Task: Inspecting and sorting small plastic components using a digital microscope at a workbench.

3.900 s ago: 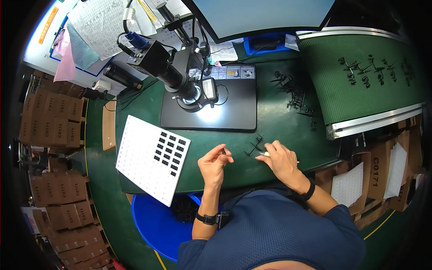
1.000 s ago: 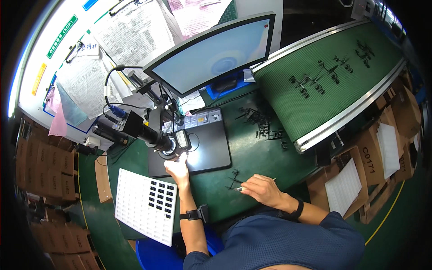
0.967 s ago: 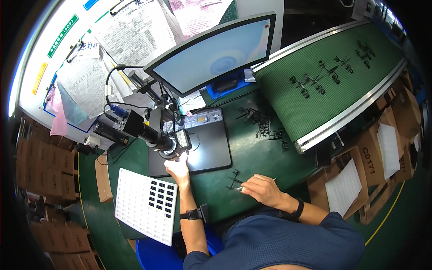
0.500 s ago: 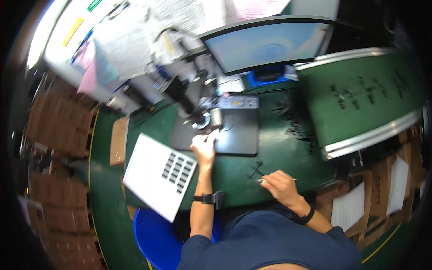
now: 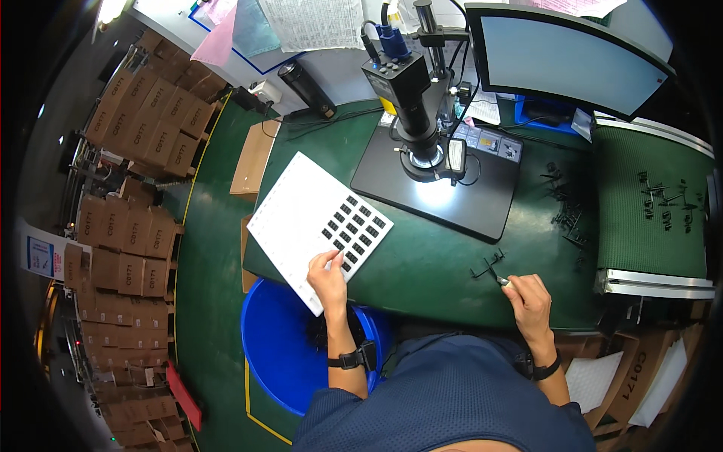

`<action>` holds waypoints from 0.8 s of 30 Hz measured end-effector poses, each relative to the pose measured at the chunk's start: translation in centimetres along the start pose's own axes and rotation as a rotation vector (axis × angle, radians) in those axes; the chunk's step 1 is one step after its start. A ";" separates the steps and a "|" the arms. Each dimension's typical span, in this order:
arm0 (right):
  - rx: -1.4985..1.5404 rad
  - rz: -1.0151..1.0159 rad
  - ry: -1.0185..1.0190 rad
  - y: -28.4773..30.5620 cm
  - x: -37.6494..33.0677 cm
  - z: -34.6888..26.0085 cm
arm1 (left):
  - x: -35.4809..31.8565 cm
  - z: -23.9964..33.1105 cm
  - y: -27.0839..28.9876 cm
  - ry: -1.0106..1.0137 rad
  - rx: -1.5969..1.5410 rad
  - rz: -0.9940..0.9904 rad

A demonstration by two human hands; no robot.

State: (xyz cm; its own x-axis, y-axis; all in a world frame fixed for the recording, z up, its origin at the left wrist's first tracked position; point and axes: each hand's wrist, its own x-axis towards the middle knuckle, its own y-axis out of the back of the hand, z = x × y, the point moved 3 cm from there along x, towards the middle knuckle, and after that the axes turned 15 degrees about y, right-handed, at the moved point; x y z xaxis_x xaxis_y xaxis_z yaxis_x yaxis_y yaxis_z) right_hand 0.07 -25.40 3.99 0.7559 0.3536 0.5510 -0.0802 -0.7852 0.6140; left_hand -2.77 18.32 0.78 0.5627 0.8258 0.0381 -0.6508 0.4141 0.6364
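Touching white tray, left hand open; right hand pinches tweezers.

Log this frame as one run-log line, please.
left hand: on white tray of small black parts | right hand: holding slim tool by black part | digital microscope: lit, unattended

Bright, even overhead light fills the bench; the ring lamp throws a white glare pool on the black base at 12 o'clock. The monitor glows pale at 1 o'clock. Fisheye bending curves edges, and black vignette rings a sharp centre.
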 end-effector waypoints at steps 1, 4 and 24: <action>0.005 -0.006 0.006 -0.1 0.3 0.0 | -0.1 -0.7 0.4 -0.033 0.055 0.005; 0.003 -0.009 0.042 -0.3 1.0 0.1 | -0.4 -2.1 0.5 -0.151 0.196 0.042; 0.006 -0.014 0.039 -0.3 1.0 -0.1 | -0.5 -2.6 1.2 -0.139 0.214 -0.040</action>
State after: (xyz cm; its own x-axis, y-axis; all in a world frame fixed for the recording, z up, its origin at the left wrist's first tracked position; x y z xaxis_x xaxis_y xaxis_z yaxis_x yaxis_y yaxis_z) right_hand 0.78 -24.72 4.40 0.7307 0.3841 0.5644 -0.0658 -0.7832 0.6183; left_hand -5.15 19.38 -0.53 0.6599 0.7439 0.1057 -0.5122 0.3425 0.7876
